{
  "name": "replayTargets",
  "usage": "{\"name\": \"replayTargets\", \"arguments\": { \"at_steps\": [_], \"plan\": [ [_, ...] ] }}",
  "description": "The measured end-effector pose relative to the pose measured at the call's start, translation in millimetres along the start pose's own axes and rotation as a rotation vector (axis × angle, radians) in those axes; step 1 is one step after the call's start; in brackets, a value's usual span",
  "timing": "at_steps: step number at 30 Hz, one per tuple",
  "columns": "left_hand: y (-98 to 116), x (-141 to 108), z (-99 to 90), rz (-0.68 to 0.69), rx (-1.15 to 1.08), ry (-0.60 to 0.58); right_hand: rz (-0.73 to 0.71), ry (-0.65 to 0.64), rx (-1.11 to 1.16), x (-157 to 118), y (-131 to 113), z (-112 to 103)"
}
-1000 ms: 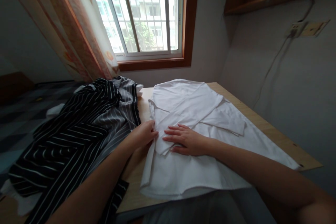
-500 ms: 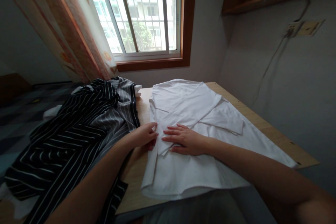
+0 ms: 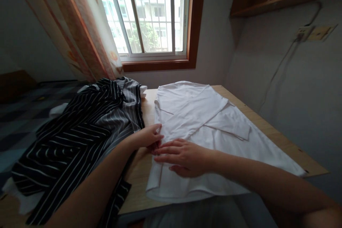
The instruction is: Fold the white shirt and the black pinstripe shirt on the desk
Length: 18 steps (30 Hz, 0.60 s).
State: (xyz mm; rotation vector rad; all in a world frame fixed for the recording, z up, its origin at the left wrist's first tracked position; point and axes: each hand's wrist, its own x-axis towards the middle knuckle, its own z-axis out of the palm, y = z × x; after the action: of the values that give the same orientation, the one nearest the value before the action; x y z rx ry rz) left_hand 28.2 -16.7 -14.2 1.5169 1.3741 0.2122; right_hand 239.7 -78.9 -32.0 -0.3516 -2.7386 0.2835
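At nine o'clock I have one heap of black and grey cloth with white stripes (image 3: 72, 142). Next, my left hand (image 3: 151, 137) has its fingers close together at the left edge of one white cloth shirt (image 3: 187, 108); I can't tell if they pinch. My right hand (image 3: 185, 156) is over the shirt, fingers straight, a bit apart. Under the shirt, one pale wooden board (image 3: 291, 149) pokes out at four o'clock.
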Motion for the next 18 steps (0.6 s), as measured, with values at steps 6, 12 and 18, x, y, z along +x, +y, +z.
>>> {"name": "replayTargets", "arguments": {
  "at_steps": [6,12,18],
  "plan": [
    [-3,2,-2.1,0.074,0.113,-0.014,-0.064,-0.130,-0.029,-2,-9,5],
    [-3,10,-1.1,0.326,0.542,0.362,-0.146,-0.152,-0.012,-2,-14,2],
    [-7,28,17.4,0.576,0.812,0.608,-0.233,-0.074,-0.131,1,-13,15]
  ]
}}
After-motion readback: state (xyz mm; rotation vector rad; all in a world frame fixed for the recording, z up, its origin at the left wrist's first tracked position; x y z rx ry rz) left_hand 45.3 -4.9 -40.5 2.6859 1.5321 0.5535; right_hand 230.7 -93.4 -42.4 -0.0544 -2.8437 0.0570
